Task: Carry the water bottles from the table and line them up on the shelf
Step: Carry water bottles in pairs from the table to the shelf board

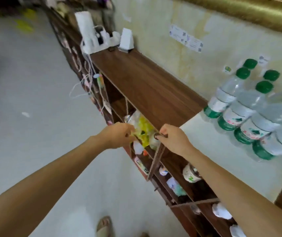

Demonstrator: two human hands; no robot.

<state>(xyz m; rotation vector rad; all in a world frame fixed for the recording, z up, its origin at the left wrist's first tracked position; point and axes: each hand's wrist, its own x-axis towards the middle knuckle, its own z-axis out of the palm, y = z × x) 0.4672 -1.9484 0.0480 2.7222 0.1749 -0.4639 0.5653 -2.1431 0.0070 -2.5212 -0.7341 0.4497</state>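
Several clear water bottles with green caps and green-and-white labels stand packed together on a white table top at the right, against the wall. A long brown wooden shelf top runs away from it. My left hand is closed on a small dark knob at the cabinet's front edge, beside a yellow plastic bag in a compartment. My right hand is closed on a round dark knob of a thin brown door frame. Neither hand touches a bottle.
White boxes and a white bag crowd the far end of the shelf top. Lower compartments hold cups and small packets. Strings and tags hang off the cabinet front. Pale floor lies to the left; my sandalled foot shows below.
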